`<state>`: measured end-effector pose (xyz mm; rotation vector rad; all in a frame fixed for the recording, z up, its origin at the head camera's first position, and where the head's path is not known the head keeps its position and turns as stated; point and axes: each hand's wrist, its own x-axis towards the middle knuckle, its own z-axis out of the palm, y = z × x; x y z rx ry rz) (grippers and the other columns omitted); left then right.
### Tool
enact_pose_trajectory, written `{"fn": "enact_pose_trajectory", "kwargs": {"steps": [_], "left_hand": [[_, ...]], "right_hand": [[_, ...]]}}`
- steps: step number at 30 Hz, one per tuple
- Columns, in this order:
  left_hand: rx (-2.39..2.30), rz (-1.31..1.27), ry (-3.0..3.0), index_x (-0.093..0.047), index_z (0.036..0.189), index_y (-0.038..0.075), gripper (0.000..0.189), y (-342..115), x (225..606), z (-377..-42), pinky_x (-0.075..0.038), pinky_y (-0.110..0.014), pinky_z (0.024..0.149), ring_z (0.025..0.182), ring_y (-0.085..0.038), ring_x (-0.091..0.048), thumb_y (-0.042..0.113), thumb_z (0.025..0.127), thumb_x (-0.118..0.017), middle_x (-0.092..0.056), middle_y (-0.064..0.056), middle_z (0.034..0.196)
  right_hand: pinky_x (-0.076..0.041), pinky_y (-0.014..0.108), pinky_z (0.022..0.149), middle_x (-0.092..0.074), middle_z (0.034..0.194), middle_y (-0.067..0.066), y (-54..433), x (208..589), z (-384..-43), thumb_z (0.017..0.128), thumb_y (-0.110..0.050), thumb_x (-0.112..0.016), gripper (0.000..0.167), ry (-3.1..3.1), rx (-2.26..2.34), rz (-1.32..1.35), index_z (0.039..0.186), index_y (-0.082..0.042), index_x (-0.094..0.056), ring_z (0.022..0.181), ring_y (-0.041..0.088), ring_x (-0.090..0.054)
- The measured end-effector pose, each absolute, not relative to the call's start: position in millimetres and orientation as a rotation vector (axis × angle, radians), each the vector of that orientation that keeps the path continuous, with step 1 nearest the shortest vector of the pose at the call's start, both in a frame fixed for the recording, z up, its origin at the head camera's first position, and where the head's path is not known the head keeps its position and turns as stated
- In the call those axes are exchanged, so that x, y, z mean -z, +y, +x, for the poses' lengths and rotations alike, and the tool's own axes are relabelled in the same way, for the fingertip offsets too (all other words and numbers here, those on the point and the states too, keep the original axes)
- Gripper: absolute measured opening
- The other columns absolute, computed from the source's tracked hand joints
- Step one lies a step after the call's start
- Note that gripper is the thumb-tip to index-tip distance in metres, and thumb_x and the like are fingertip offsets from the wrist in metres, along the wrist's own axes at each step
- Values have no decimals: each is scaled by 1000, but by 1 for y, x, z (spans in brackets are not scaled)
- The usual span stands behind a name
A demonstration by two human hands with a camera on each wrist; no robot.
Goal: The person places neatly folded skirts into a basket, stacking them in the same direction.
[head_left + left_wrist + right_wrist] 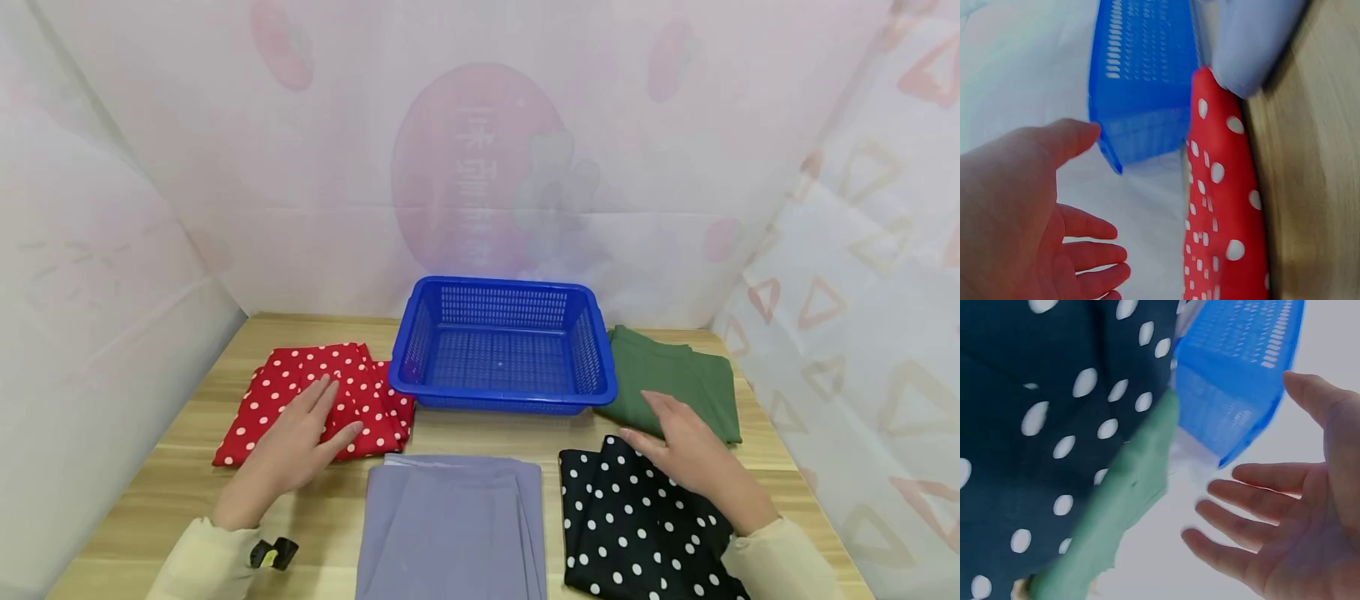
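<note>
The basket is standing at the rear centre of the table. The left cloth is lying left of the basket (just beside it). The rear right cloth is lying right of the basket; the front right cloth is lying before the rear right cloth. The centre cloth is lying before the basket, left of the front right cloth. The left hand is hovering over the left cloth, the right hand over both right cloths.

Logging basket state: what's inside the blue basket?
Nothing visible: the blue basket shows a bare perforated floor and far wall. Its near rim covers the inner face below it and perhaps a strip of floor.
</note>
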<state>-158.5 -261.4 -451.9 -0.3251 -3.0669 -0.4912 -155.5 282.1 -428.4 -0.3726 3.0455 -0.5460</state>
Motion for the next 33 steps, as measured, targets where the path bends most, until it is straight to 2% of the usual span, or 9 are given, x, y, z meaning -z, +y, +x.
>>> {"fn": "enact_pose_trajectory", "kwargs": {"steps": [5, 9, 12, 18, 24, 28, 33], "left_hand": [[609, -332, -3081, -31, 161, -9, 87, -258, 436, -143, -38, -72, 118, 152, -55, -34, 49, 103, -62, -34, -33, 166], [669, -366, -3058, -39, 156, -10, 81, -257, 428, -131, -47, -69, 111, 145, -54, -47, 44, 102, -67, -47, -33, 158], [716, -382, -3053, -47, 151, -11, 76, -256, 425, -122, -54, -65, 106, 138, -52, -55, 44, 102, -67, -55, -32, 151], [939, -324, -3137, -56, 145, -9, 70, -250, 423, -108, -59, -60, 99, 129, -48, -64, 47, 103, -66, -63, -28, 144], [1334, -166, -3206, -61, 139, -7, 62, -243, 427, -102, -64, -53, 94, 120, -38, -70, 43, 103, -66, -69, -22, 137], [1523, -47, -3227, -61, 137, -9, 61, -241, 434, -99, -63, -52, 94, 117, -32, -70, 41, 102, -67, -71, -18, 132], [1763, -26, -3211, -59, 136, -14, 57, -242, 442, -97, -64, -50, 93, 111, -29, -71, 35, 107, -60, -73, -15, 123]], "right_hand": [[-46, 69, 112, -59, 146, 33, 271, 414, -147, 102, -54, -64, 79, 3014, 602, -411, 145, 12, -53, 137, 55, -54], [-57, 59, 102, -69, 134, 28, 261, 409, -142, 100, -52, -68, 74, 2917, 703, -437, 139, 11, -61, 123, 44, -68], [-62, 52, 95, -73, 128, 24, 252, 409, -140, 100, -51, -69, 69, 2799, 805, -446, 136, 8, -64, 116, 35, -73], [-64, 42, 93, -75, 124, 16, 235, 418, -133, 99, -45, -72, 64, 2542, 1013, -371, 135, 7, -65, 112, 27, -74], [-61, 51, 95, -76, 124, 13, 221, 429, -125, 101, -40, -69, 57, 2346, 1127, -300, 135, 6, -66, 113, 27, -73], [-62, 47, 97, -74, 127, 22, 214, 438, -119, 105, -32, -64, 58, 2127, 1303, -260, 138, 15, -59, 115, 31, -73], [-59, 43, 107, -66, 136, 31, 208, 447, -111, 108, -26, -59, 61, 1850, 1495, -186, 141, 24, -47, 128, 38, -67]]}}
